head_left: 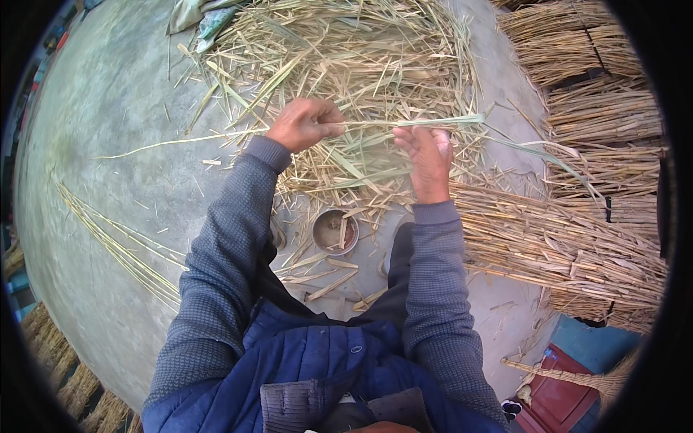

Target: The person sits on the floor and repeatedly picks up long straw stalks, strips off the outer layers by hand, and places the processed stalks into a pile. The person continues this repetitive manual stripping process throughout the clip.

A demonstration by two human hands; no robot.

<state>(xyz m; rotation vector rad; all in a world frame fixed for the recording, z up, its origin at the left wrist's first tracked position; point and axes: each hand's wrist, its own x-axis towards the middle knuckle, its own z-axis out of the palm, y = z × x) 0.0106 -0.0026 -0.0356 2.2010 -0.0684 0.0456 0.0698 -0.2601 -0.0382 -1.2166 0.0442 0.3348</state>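
Left arm: grey knit sleeve, bent at the elbow, reaching far and slightly left. Left hand (304, 123): knuckles up, fingers curled closed in a pinch toward the right. Right arm: same sleeve, extended straight to the far side. Right hand (427, 155): back facing up, fingers loosely curled, thumb toward the left hand, the two apart.

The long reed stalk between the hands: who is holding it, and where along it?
Both: the left hand grips the reed stalk in a fist, the right hand pinches it farther along.
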